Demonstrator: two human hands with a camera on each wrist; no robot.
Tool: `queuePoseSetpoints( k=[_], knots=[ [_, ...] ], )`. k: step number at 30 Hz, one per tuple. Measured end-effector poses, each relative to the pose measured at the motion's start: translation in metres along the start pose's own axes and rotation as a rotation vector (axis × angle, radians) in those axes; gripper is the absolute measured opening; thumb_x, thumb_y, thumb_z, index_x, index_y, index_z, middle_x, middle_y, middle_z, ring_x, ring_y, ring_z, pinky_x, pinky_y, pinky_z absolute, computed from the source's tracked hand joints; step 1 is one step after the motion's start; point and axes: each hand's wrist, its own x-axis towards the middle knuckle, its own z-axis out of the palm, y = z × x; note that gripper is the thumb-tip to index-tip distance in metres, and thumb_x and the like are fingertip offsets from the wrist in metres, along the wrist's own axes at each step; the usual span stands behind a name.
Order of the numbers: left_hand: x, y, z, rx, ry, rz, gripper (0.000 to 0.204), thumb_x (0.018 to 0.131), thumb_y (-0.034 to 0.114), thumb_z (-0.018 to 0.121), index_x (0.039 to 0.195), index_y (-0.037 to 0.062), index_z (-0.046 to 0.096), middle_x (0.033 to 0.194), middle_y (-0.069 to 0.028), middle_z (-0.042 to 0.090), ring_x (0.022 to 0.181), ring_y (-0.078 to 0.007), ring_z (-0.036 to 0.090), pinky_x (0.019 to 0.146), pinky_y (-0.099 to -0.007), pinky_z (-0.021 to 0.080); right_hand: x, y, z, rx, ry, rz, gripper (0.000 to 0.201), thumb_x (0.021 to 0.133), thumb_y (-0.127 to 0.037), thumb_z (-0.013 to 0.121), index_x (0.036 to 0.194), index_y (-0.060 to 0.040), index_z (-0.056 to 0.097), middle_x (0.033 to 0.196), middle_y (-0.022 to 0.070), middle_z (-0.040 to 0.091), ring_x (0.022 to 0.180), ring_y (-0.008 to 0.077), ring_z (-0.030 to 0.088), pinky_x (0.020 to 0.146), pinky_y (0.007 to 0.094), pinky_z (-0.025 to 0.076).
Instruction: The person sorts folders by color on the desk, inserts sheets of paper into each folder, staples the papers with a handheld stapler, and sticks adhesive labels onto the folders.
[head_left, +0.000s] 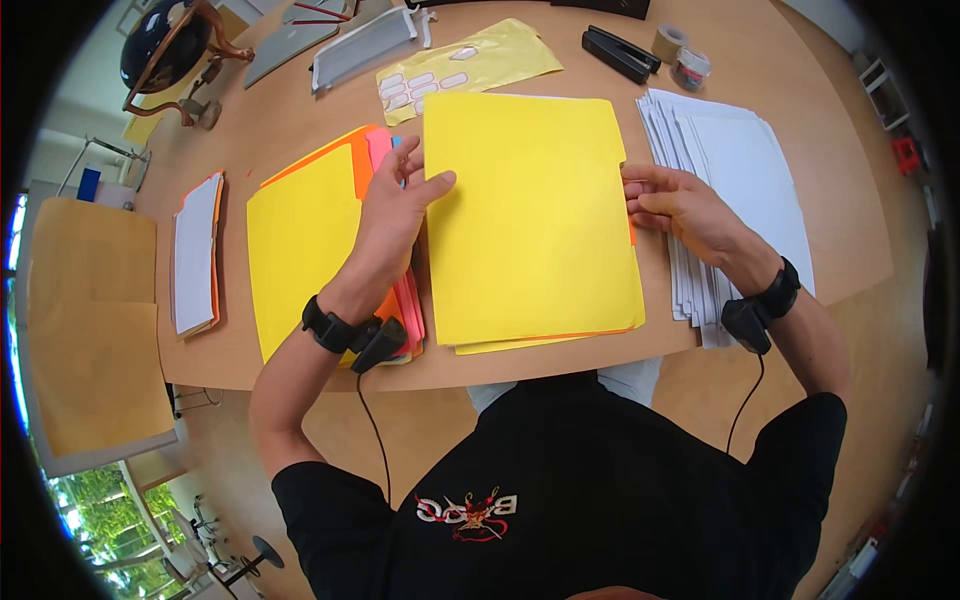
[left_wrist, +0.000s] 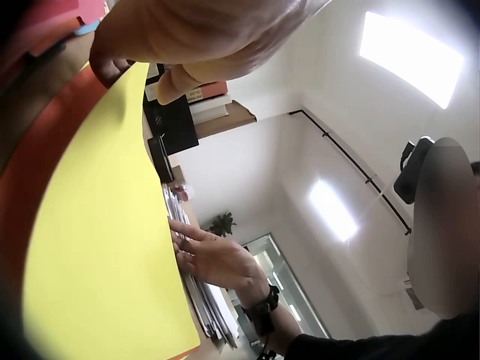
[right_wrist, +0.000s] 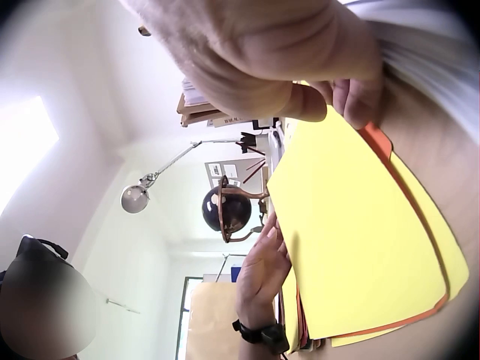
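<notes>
A large yellow folder [head_left: 530, 220] lies before the person, with orange and yellow folder edges showing under it. At its upper left edge, the left hand [head_left: 395, 205] has its thumb over the yellow face and its fingers at the side. The left wrist view shows that edge held between thumb and curled fingers. On the opposite edge, the right hand [head_left: 690, 208] touches the folder beside an orange tab [right_wrist: 377, 141] with loosely extended fingers. A pile of yellow, orange and pink folders [head_left: 300, 230] sits left of the left hand. White papers [head_left: 745, 180] are stacked behind the right hand.
A yellow sheet with white labels [head_left: 510, 55], a mesh pouch [head_left: 365, 50], a black stapler [head_left: 620, 55] and a tape roll [head_left: 668, 43] lie farther back. A small stack of cards [head_left: 197, 255] and a globe [head_left: 165, 45] are at left. The table edge runs near the body.
</notes>
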Motion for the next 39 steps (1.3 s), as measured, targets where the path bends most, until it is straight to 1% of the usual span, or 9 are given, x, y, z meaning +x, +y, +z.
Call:
queuePoseSetpoints(
  k=[2, 7, 16, 23, 25, 27, 29, 33, 39],
  knots=[
    [0.004, 0.0, -0.003, -0.312, -0.141, -0.064, 0.045, 0.097, 0.016, 0.062, 0.136, -0.0016, 0.049, 0.129, -0.0136, 0.061, 0.117, -0.0209, 0.06, 0.1, -0.0341, 0.048, 0.003, 0.004, -0.002, 0.019, -0.003, -0.02, 0.036, 0.1, -0.011, 0.054, 0.133, 0.0011, 0.052, 0.116, 0.0069, 0.062, 0.102, 0.0111, 0.058, 0.092, 0.0243, 0.048],
    [0.006, -0.006, -0.002, -0.43, -0.125, -0.073, 0.035, 0.101, 0.019, 0.059, 0.131, 0.0003, 0.053, 0.121, -0.0092, 0.065, 0.108, -0.0171, 0.064, 0.094, -0.0326, 0.052, 0.008, 0.005, -0.011, 0.047, -0.025, -0.146, 0.033, 0.097, -0.013, 0.062, 0.129, -0.0078, 0.056, 0.116, 0.0047, 0.061, 0.103, 0.0123, 0.058, 0.089, 0.0258, 0.049],
    [0.004, -0.008, 0.014, -0.451, -0.148, -0.098, 0.036, 0.102, 0.022, 0.057, 0.13, 0.0006, 0.054, 0.122, -0.0087, 0.065, 0.108, -0.0166, 0.064, 0.093, -0.0313, 0.051, -0.012, -0.01, 0.037, -0.172, 0.149, -0.411, 0.063, 0.087, -0.013, 0.076, 0.139, 0.0018, 0.043, 0.115, 0.0106, 0.067, 0.104, 0.0133, 0.063, 0.095, 0.0279, 0.05],
    [0.0, -0.002, 0.009, -0.471, -0.108, -0.119, 0.036, 0.105, 0.031, 0.051, 0.129, 0.0036, 0.056, 0.123, -0.0051, 0.065, 0.111, -0.0148, 0.061, 0.098, -0.0307, 0.047, -0.001, -0.003, 0.016, -0.111, 0.095, -0.399, 0.058, 0.091, -0.011, 0.071, 0.139, 0.004, 0.04, 0.103, 0.01, 0.071, 0.09, 0.0117, 0.068, 0.085, 0.0252, 0.053],
    [0.0, 0.0, 0.005, -0.518, -0.094, -0.095, 0.037, 0.105, 0.031, 0.051, 0.128, 0.0027, 0.056, 0.122, -0.0057, 0.065, 0.109, -0.015, 0.062, 0.096, -0.0307, 0.048, -0.006, -0.01, 0.01, -0.289, 0.139, -0.292, 0.05, 0.096, -0.015, 0.067, 0.136, 0.0039, 0.045, 0.1, 0.0087, 0.073, 0.089, 0.0109, 0.069, 0.08, 0.0263, 0.055],
    [0.0, 0.003, 0.0, -0.564, -0.082, -0.071, 0.037, 0.105, 0.031, 0.051, 0.128, 0.0019, 0.056, 0.122, -0.0064, 0.065, 0.107, -0.0152, 0.063, 0.095, -0.0307, 0.05, -0.011, -0.011, 0.006, -0.141, 0.136, -0.389, 0.047, 0.096, -0.018, 0.066, 0.134, 0.003, 0.048, 0.101, 0.0079, 0.072, 0.089, 0.0108, 0.069, 0.079, 0.0268, 0.055],
    [-0.006, 0.02, -0.015, -0.618, -0.055, 0.023, 0.035, 0.105, 0.031, 0.051, 0.126, 0.0036, 0.057, 0.12, -0.0053, 0.066, 0.108, -0.0144, 0.063, 0.095, -0.0301, 0.05, -0.021, -0.019, -0.003, 0.006, 0.133, -0.478, 0.044, 0.097, -0.021, 0.065, 0.132, 0.0021, 0.052, 0.102, 0.0072, 0.072, 0.088, 0.0107, 0.069, 0.078, 0.0273, 0.055],
    [-0.016, 0.049, -0.081, -0.411, 0.049, 0.254, 0.041, 0.107, 0.032, 0.044, 0.132, 0.0016, 0.055, 0.126, -0.0083, 0.063, 0.116, -0.0162, 0.06, 0.101, -0.0312, 0.047, -0.056, -0.055, -0.064, -0.147, 0.425, -0.488, 0.043, 0.094, -0.03, 0.069, 0.126, -0.0024, 0.06, 0.111, 0.0069, 0.07, 0.093, 0.0117, 0.068, 0.082, 0.0272, 0.055],
    [-0.031, 0.051, -0.179, -0.298, 0.302, 0.121, 0.033, 0.102, 0.025, 0.056, 0.126, 0.0019, 0.059, 0.119, -0.0061, 0.066, 0.11, -0.0147, 0.063, 0.093, -0.0293, 0.05, -0.095, -0.048, -0.158, -0.271, 0.617, -0.459, 0.044, 0.095, -0.03, 0.069, 0.125, -0.0002, 0.06, 0.107, 0.0058, 0.07, 0.093, 0.0106, 0.064, 0.084, 0.0246, 0.05]
  ],
)
